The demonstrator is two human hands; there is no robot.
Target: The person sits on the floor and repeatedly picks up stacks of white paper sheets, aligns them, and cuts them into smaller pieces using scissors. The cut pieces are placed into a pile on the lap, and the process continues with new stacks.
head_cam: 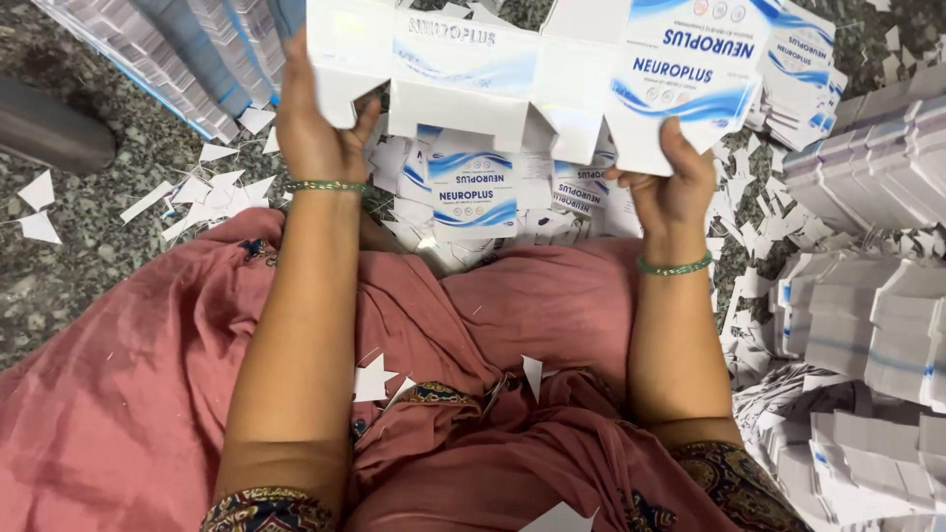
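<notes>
Both hands are gripping one flat carton sheet [552,69] across the top of the frame, its long axis running left to right. The left hand [317,133] is pinching its lower-left flap, the right hand [673,177] its lower-right edge, equally near.

The flat carton sheet [532,69] was smooth, faintly glossy white-and-blue card. Beneath it the floor [89,236] was rough speckled stone, strewn with matt paper offcuts [197,187]. The pink garment [128,394] below was soft, creased cloth.
</notes>
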